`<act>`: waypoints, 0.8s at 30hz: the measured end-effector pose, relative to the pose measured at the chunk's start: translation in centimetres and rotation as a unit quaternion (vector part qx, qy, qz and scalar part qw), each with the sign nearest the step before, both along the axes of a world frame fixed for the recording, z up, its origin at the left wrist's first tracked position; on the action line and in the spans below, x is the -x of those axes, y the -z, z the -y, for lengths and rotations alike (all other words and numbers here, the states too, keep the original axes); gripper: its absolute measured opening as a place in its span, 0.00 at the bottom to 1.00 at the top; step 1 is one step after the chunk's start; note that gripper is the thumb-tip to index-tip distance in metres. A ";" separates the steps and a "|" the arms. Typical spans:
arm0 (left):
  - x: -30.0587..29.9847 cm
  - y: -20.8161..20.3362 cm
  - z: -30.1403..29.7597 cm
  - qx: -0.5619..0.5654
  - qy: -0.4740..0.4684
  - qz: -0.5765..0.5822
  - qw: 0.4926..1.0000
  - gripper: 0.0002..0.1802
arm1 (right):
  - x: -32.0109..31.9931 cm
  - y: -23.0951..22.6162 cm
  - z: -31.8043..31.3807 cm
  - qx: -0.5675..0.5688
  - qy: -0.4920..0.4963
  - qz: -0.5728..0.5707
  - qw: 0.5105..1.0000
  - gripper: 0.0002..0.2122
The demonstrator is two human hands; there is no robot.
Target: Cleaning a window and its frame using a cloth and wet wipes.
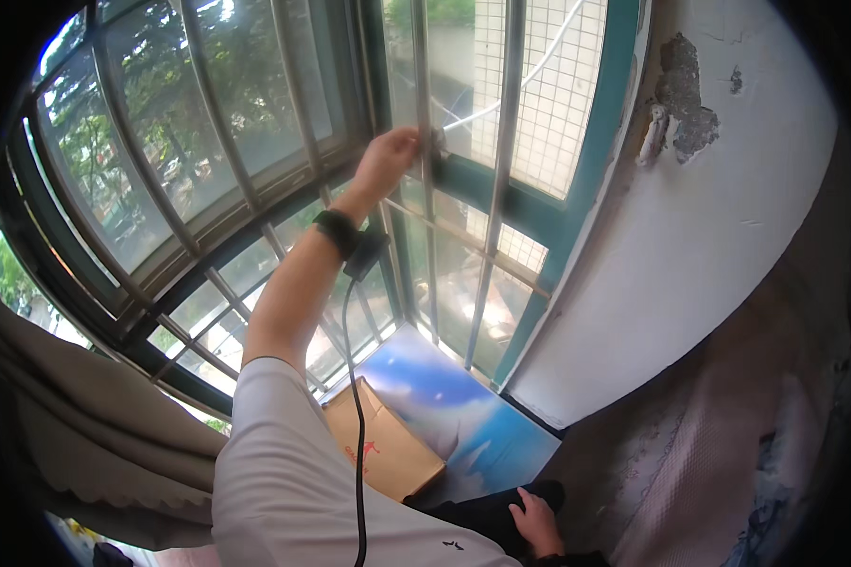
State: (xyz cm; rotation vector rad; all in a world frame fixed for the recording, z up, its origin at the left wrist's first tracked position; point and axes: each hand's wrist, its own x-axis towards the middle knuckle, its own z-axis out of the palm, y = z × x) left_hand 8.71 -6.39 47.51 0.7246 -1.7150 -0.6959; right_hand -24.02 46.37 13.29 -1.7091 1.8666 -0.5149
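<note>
Left hand (386,163): at the window bars (499,186), fingers curled, cannot tell what they hold
White cable (544,62): at the bars, its lower end near those fingertips
Right hand (536,525): below the bars, fingers loosely parted, gripping nothing visible

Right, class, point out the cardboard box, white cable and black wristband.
Cardboard box (397,451): head view, on its printed face.
White cable (474,116): head view, on its lower stretch.
Black wristband (336,233): head view, on its middle.

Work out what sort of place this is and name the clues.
Probably a window corner or bay in a home: metal bars stand before the glass, a curtain hangs at the left, and a white wall stands at right.
</note>
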 end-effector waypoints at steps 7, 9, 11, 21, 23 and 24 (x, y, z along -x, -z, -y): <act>1.4 -1.1 -2.3 0.102 -0.236 0.145 0.956 0.11 | -0.4 -0.7 0.4 -0.015 0.009 -0.007 1.000 0.22; 0.0 -1.1 -1.4 0.018 -0.229 0.048 0.972 0.11 | -0.4 -0.8 0.3 -0.017 0.006 -0.002 1.000 0.22; -1.3 -1.6 -1.6 -0.071 -0.196 -0.120 0.971 0.12 | -0.5 -0.8 0.2 -0.021 0.012 -0.003 1.000 0.22; -1.9 -2.3 0.3 -0.068 -0.254 -0.142 0.954 0.11 | -0.5 -1.2 0.8 -0.036 -0.002 -0.008 0.999 0.22; -0.7 -3.1 1.0 0.037 -0.375 0.004 0.926 0.11 | -0.5 -1.2 0.5 -0.024 -0.001 -0.003 1.000 0.22; 0.0 -3.2 0.9 0.033 -0.373 0.005 0.927 0.11 | -0.5 -1.2 0.3 -0.029 0.001 -0.004 1.000 0.22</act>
